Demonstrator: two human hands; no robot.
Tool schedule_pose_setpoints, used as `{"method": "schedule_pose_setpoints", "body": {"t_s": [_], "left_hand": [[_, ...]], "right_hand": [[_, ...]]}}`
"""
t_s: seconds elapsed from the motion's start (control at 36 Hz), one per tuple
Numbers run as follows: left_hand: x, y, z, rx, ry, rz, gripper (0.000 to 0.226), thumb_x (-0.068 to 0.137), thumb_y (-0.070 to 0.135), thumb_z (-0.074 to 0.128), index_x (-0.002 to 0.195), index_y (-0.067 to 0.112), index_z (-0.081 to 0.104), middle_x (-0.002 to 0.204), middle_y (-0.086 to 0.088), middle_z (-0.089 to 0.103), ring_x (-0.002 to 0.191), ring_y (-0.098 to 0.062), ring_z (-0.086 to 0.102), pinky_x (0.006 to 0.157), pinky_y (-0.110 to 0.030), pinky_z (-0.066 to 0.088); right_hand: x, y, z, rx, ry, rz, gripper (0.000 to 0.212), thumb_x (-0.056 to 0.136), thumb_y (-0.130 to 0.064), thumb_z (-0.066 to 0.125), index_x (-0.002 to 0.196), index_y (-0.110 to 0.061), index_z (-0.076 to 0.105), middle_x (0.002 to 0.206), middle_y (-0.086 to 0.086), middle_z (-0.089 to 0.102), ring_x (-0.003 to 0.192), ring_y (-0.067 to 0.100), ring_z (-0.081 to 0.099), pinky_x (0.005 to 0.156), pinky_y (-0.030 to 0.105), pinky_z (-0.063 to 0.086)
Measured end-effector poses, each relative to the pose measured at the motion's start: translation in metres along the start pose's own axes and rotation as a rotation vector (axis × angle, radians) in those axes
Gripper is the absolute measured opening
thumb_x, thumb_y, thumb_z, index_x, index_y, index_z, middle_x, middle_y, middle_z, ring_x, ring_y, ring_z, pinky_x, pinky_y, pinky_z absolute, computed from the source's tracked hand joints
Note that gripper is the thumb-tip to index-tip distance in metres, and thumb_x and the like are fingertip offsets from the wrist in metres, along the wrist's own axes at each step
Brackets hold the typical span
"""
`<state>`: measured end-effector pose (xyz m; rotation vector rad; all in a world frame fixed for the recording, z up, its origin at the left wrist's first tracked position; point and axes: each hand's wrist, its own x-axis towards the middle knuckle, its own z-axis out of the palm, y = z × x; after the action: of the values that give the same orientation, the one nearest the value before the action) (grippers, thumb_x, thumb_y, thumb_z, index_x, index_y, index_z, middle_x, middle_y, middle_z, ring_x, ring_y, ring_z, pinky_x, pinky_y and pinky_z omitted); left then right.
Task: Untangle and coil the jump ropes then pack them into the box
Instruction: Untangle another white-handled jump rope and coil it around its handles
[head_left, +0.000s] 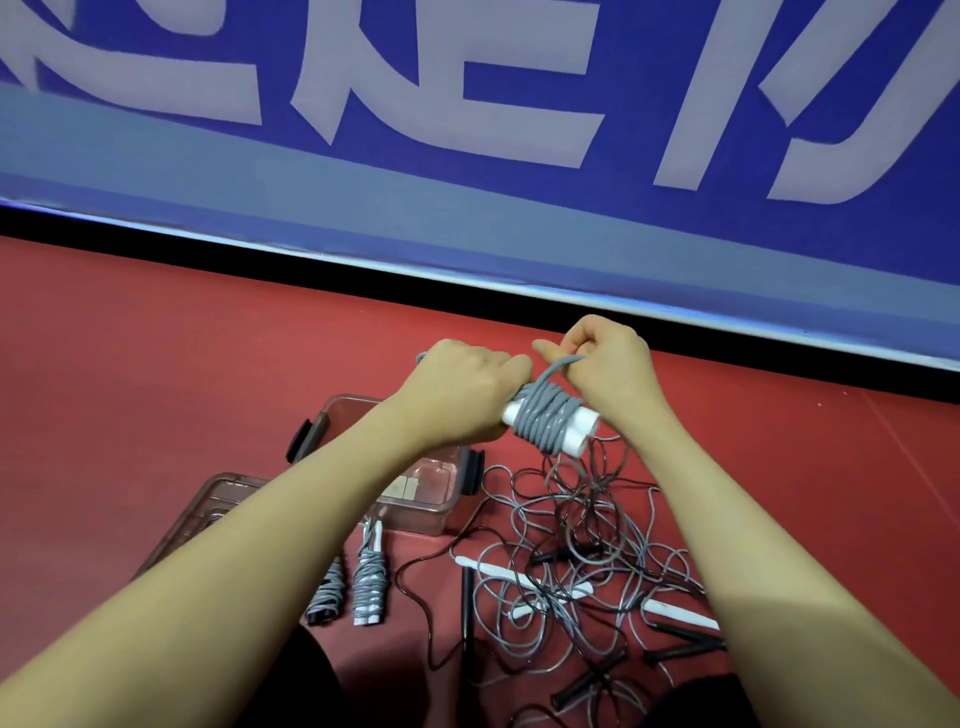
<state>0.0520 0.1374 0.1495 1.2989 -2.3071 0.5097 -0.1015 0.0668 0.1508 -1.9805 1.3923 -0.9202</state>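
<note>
Head view: left hand (467, 389) grips white handles (582, 431) midair above the box (447, 506), right hand (608, 364) pinches grey cord (545, 410) tail; cord looks limp, springy, so hold bundle by the wraps.

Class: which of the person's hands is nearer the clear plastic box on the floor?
Left. The left hand hangs just above the box; the right hand is off to its right.

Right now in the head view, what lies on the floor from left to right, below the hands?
Box lid → dark-handled coiled rope → white-handled coiled rope → tangled pile of ropes.
</note>
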Motion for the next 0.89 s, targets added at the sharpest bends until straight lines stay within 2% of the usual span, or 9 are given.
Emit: {"method": "schedule_pose_setpoints", "body": {"t_s": [0.11,0.17,0.25,0.33,0.47,0.58,0.69,0.78,0.89], "left_hand": [[0.007,0.007,-0.008,-0.168,0.151,-0.228,0.011,0.069,0.017,0.047,0.069,0.006,0.049,0.052,-0.009,0.055,0.041,-0.034,0.053,0.038,-0.023,0.032],[0.015,0.009,-0.015,-0.261,0.153,-0.495,0.013,0.081,0.012,0.055,0.091,0.005,0.05,0.071,-0.018,0.063,0.064,-0.044,0.057,0.051,-0.033,0.034],[0.02,0.003,-0.015,-0.277,0.095,-0.764,0.025,0.09,0.018,0.052,0.11,0.009,0.039,0.079,-0.013,0.058,0.078,-0.043,0.056,0.059,-0.035,0.031],[0.016,-0.006,-0.003,-0.201,0.038,-0.862,0.026,0.091,0.017,0.048,0.111,0.008,0.035,0.084,-0.014,0.06,0.078,-0.04,0.057,0.059,-0.035,0.032],[0.009,-0.01,0.008,-0.136,-0.106,-0.902,0.022,0.089,0.008,0.045,0.108,0.005,0.034,0.093,-0.019,0.062,0.075,-0.038,0.055,0.059,-0.037,0.033],[0.006,-0.011,0.009,-0.087,-0.172,-0.923,0.021,0.089,0.007,0.045,0.108,0.005,0.035,0.096,-0.019,0.06,0.074,-0.037,0.053,0.06,-0.037,0.035],[0.004,-0.01,0.009,0.047,-0.251,-0.909,0.022,0.089,0.008,0.045,0.11,0.005,0.038,0.098,-0.017,0.06,0.077,-0.036,0.055,0.06,-0.035,0.033],[0.003,-0.01,0.014,0.125,-0.39,-0.829,0.023,0.09,0.008,0.044,0.113,0.003,0.042,0.107,-0.017,0.06,0.093,-0.038,0.06,0.065,-0.035,0.034],[0.005,-0.008,0.016,0.158,-0.51,-0.705,0.024,0.09,0.014,0.049,0.112,0.006,0.047,0.109,-0.014,0.06,0.095,-0.036,0.06,0.066,-0.035,0.035]], "right_hand": [[-0.005,-0.006,0.002,-0.065,-0.134,-0.04,0.012,0.076,-0.028,0.058,0.071,-0.035,0.066,0.059,-0.007,0.057,0.069,0.025,0.049,0.072,0.043,0.046],[-0.008,-0.007,0.002,-0.19,-0.16,-0.094,0.014,0.087,-0.033,0.06,0.078,-0.023,0.063,0.071,0.0,0.061,0.077,0.027,0.053,0.067,0.034,0.039],[-0.015,-0.014,0.004,-0.188,-0.198,-0.144,0.031,0.084,-0.039,0.063,0.065,-0.023,0.045,0.061,-0.008,0.05,0.069,0.019,0.049,0.065,0.029,0.035],[-0.022,-0.021,0.01,-0.152,-0.325,-0.175,0.028,0.081,-0.033,0.068,0.063,-0.023,0.049,0.055,-0.009,0.047,0.057,0.011,0.045,0.061,0.028,0.037],[-0.027,-0.03,0.009,-0.093,-0.366,-0.256,0.019,0.08,-0.016,0.067,0.064,-0.012,0.058,0.049,-0.006,0.044,0.047,0.007,0.037,0.05,0.021,0.032],[-0.029,-0.036,0.006,-0.11,-0.383,-0.322,0.017,0.079,-0.008,0.06,0.066,0.001,0.055,0.054,0.01,0.043,0.053,0.011,0.029,0.053,0.032,0.029],[-0.028,-0.039,-0.003,-0.348,-0.362,-0.412,0.014,0.083,-0.013,0.054,0.083,-0.005,0.065,0.067,0.012,0.058,0.065,0.029,0.048,0.059,0.038,0.042],[-0.028,-0.041,-0.008,-0.663,-0.19,-0.534,0.02,0.09,-0.02,0.047,0.1,-0.02,0.065,0.087,0.002,0.064,0.083,0.031,0.058,0.06,0.032,0.033],[-0.032,-0.037,-0.002,-0.498,0.03,-0.59,0.022,0.083,-0.011,0.053,0.101,-0.015,0.067,0.094,0.005,0.062,0.066,0.037,0.061,0.054,0.036,0.046]]}}
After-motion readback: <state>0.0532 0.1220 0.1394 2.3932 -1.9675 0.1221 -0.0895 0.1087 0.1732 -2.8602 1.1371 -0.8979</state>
